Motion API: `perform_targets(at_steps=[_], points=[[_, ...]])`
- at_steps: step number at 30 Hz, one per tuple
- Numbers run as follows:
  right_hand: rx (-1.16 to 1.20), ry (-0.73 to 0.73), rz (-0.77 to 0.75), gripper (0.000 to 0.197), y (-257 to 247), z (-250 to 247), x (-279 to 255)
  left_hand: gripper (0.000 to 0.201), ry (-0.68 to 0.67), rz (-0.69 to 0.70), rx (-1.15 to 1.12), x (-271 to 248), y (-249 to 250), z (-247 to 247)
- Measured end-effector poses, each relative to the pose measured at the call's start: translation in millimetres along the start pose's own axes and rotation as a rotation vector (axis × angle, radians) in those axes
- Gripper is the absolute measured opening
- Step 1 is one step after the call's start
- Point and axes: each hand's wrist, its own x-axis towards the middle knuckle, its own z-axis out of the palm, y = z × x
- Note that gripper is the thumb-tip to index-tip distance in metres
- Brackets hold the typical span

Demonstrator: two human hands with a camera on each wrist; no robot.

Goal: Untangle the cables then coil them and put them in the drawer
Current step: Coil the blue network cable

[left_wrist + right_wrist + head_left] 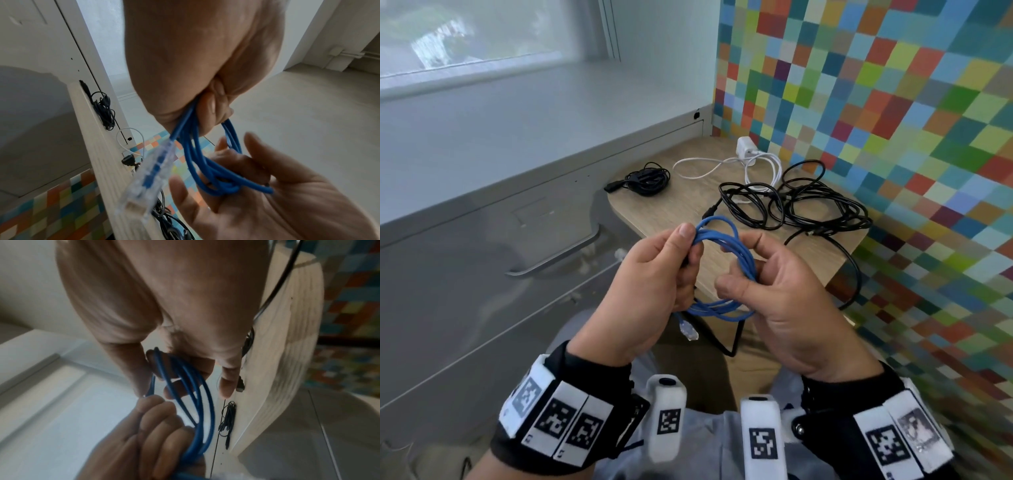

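A blue network cable (726, 246) is wound into a coil of several loops, held up in front of the small wooden table (674, 202). My left hand (654, 274) grips the coil's left side (189, 129) in a curled fist. A clear plug (688, 330) hangs below it (148, 178). My right hand (767, 284) pinches the coil's right side (180, 378) between thumb and fingers. On the table lie a tangled black cable pile (798, 202), a white charger with its cable (750, 161) and a small bundled black cable (643, 180).
A grey cabinet with a drawer handle (558, 257) stands to the left of the table. A multicoloured checkered wall (893, 102) runs along the right. One black cable (854, 274) hangs over the table's near right edge.
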Motion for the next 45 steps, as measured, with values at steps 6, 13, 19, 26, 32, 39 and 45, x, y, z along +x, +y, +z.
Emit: perform_targets(at_steps=[6,13,19,26,32,39,45], points=[[-0.429,0.137,-0.188,0.032,-1.3,1.0,0.4,0.038,-0.016,0.071,0.066,-1.4,2.6,-3.4],[-0.715,0.280,-0.259,0.039,6.7,-12.2,2.3,0.036,0.006,0.144,0.119,-1.1,1.6,-3.3],[-0.017,0.215,-0.035,0.008,-4.3,-7.9,0.7,0.042,0.117,0.186,0.132,4.1,3.5,-10.3],[-0.322,0.160,-0.067,0.018,-12.0,-34.3,-1.9,0.044,0.218,0.136,-0.107,5.7,14.3,-22.1],[-0.703,0.350,-0.246,0.019,-6.9,-32.6,-0.2,0.047,0.135,0.052,-0.307,-2.6,24.4,-14.1],[-0.173,0.237,-0.121,0.024,6.2,0.4,1.2,0.049,0.038,0.015,-0.524,-4.5,17.6,3.2],[0.316,-0.007,0.020,0.039,6.4,11.3,-5.0,0.048,0.109,0.064,-0.511,-2.3,8.9,11.2]])
